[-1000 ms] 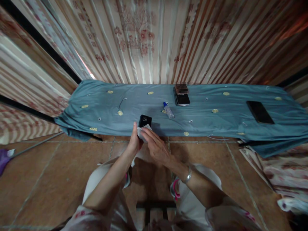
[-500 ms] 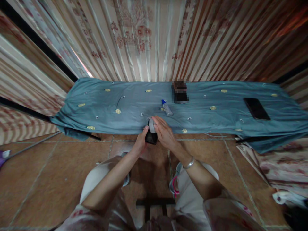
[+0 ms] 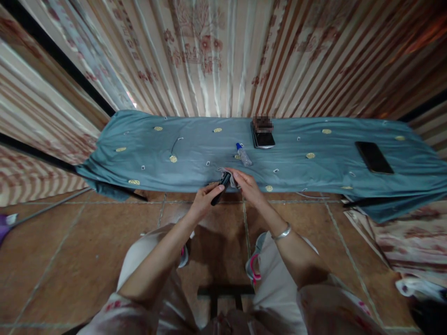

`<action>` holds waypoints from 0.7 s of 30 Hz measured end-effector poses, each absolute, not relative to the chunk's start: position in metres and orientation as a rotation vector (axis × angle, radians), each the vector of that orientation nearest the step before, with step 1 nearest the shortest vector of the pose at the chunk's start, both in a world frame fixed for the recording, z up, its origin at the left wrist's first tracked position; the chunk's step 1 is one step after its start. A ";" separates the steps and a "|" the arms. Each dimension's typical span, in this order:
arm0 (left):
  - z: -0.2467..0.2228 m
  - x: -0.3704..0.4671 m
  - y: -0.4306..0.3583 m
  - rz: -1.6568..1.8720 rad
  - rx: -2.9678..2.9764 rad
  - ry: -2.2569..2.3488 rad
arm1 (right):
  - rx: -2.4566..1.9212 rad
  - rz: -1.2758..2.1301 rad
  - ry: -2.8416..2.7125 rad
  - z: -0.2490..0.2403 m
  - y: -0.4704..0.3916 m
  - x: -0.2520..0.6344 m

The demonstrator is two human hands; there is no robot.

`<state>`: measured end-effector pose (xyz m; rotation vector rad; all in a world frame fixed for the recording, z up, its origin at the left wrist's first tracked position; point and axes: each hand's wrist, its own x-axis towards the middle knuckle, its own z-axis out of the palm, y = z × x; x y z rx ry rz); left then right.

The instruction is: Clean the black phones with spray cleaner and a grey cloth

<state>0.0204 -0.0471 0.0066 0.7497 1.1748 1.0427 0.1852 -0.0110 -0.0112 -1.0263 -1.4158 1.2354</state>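
My left hand [image 3: 205, 197] grips a black phone [image 3: 217, 197], tilted so that its narrow side faces up, over the front edge of the cloth-covered table [image 3: 188, 174]. In my right hand [image 3: 250, 187] is a grey cloth [image 3: 231, 178], pressed to the far end and right side of the phone. The fingers partly hide both the phone and the cloth. Just beyond the hands lies a small clear spray bottle [image 3: 245, 157] with a blue cap, on its side.
Behind the bottle lies a dark phone-like device [image 3: 264, 140], its far part blurred out. Another black phone [image 3: 374, 157] rests at the table's right. A patterned curtain [image 3: 223, 60] hangs behind the table. A dark stool frame [image 3: 226, 291] shows between my legs, above the tiled floor [image 3: 104, 242].
My left hand has turned the phone from showing its broad face to showing its edge. My right hand has shifted slightly right with the cloth, now at the phone's other side.
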 end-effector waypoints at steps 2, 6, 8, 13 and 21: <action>0.009 0.020 -0.048 1.038 0.776 1.164 | -1.030 1.272 -1.391 -0.008 -0.012 0.185; 0.009 0.018 -0.047 1.068 0.829 1.191 | -1.044 1.263 -1.411 -0.005 -0.014 0.185; 0.006 0.016 -0.045 1.075 0.888 1.239 | -1.047 1.247 -1.425 -0.004 -0.015 0.186; 0.002 0.003 -0.037 1.152 1.067 1.403 | -1.073 1.265 -1.441 -0.003 -0.016 0.189; 0.018 -0.009 -0.029 1.311 0.947 1.315 | -1.002 1.336 -1.221 -0.008 -0.017 0.174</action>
